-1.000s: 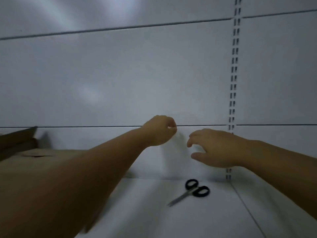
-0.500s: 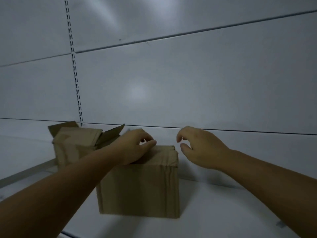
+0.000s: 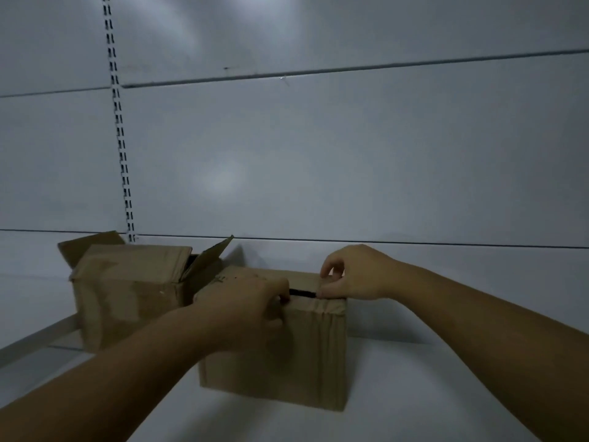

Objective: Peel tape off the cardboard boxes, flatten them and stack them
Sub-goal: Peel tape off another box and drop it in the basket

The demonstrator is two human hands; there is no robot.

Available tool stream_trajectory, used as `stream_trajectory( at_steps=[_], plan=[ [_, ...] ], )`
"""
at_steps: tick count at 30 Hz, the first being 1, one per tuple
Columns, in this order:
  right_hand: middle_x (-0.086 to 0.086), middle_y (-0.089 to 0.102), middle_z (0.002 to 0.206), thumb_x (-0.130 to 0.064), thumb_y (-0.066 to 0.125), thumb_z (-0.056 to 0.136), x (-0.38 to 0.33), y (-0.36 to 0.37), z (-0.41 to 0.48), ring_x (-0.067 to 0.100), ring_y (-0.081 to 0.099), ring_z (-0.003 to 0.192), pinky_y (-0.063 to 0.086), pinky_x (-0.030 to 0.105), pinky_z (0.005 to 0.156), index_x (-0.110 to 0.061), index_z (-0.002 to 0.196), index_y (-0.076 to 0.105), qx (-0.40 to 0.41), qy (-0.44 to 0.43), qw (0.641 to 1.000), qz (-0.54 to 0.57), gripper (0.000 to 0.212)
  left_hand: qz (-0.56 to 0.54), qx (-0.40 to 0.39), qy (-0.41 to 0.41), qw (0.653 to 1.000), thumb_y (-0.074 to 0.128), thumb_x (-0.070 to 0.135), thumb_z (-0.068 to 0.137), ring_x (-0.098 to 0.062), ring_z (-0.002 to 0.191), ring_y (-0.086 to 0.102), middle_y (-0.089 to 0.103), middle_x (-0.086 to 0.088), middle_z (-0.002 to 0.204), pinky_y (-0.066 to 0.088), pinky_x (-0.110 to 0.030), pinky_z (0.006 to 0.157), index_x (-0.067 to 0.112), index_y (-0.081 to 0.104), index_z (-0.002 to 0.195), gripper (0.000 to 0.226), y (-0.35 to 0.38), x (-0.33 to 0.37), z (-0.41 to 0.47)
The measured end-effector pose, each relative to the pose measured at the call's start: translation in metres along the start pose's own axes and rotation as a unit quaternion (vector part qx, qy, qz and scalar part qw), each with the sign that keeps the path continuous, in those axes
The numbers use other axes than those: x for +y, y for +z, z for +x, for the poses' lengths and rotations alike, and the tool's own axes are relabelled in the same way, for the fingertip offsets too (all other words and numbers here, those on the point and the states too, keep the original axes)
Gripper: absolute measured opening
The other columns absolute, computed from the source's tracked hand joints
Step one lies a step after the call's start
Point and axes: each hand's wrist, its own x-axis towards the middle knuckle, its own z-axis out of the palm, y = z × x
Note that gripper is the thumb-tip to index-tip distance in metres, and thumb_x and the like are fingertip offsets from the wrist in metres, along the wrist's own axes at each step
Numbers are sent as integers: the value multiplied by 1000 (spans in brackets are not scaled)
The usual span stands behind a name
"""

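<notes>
The closed brown cardboard box (image 3: 274,342) sits on the white worktop (image 3: 398,393), dead centre. Its top seam (image 3: 302,293) runs left-right between both hands: left hand (image 3: 251,309) curled on the near flap, right hand (image 3: 353,275) pinching the seam's right end, probably tape.

Left hand (image 3: 251,301) covers near box (image 3: 318,355) top-left and part of front face; its fingertips hidden at dark flap gap. Right hand (image 3: 353,275) hides far right top edge. Tape indistinct in dim light. Rear box (image 3: 127,288) blurred, interior unseen. Both forearms cut off by frame edges.
</notes>
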Motion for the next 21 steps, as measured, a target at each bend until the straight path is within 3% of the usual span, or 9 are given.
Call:
stream_trajectory(
  at_steps=[3, 6, 8, 11, 14, 15, 17, 21],
  plan=[
    [-13, 54, 90, -53, 71, 72, -16, 3, 4, 6, 51, 82, 44, 25, 70, -28, 103, 64, -9, 17, 999, -36, 41, -31, 9, 27, 999, 51, 35, 91, 1, 77, 44, 46, 16, 92, 34, -12, 63, 38, 44, 103, 14, -1, 3, -11],
    [-1, 54, 112, -50, 63, 81, -25, 12, 7, 15, 51, 97, 45, 30, 81, -25, 114, 61, -13, 9, 997, -77, 41, -31, 48, 28, 998, 49, 38, 92, 1, 79, 42, 44, 16, 98, 33, -11, 62, 37, 41, 110, 19, 4, 5, -18],
    [2, 55, 116, -45, 51, 91, -28, 15, 5, 20, 53, 103, 44, 33, 82, -21, 114, 61, 27, -20, 992, -119, 35, -40, 65, 15, 997, 51, 40, 91, 2, 82, 42, 40, 19, 105, 31, -9, 59, 40, 39, 116, 27, 5, 5, -23],
    [2, 62, 95, -37, 37, 99, -32, 2, -2, 22, 57, 89, 34, 30, 66, -16, 94, 63, 172, -46, 968, -175, 34, -106, 106, 22, 988, 62, 38, 84, 6, 97, 40, 40, 25, 117, 32, -6, 63, 46, 36, 122, 46, 2, 8, -29],
    [0, 61, 83, -36, 40, 98, -35, -25, -17, 19, 55, 78, 32, 29, 63, -17, 90, 65, 270, -45, 949, -159, 32, -156, 155, 49, 974, 70, 33, 78, 7, 109, 33, 32, 28, 121, 34, -8, 89, 51, 25, 124, 67, 8, 19, -37],
    [0, 63, 82, -37, 43, 97, -38, -35, -24, 18, 55, 76, 35, 29, 64, -17, 91, 67, 288, -58, 944, -154, 32, -149, 184, 60, 970, 71, 33, 77, 5, 109, 33, 32, 27, 120, 35, -14, 93, 51, 23, 125, 70, 15, 23, -38],
    [0, 67, 77, -40, 46, 95, -45, -48, -41, 16, 54, 69, 37, 28, 62, -17, 89, 71, 298, -98, 935, -167, 34, -129, 233, 84, 960, 70, 35, 70, 2, 102, 37, 40, 22, 117, 38, -16, 84, 49, 32, 127, 70, 33, 28, -42],
    [-8, 62, 59, -50, 42, 87, -52, -37, -83, 7, 51, 53, 36, 24, 53, -19, 73, 71, 261, -139, 946, -130, 44, -164, 175, 107, 965, 69, 33, 68, 4, 98, 40, 42, 22, 111, 36, -12, 80, 43, 43, 117, 56, 85, 34, -61]
  ],
)
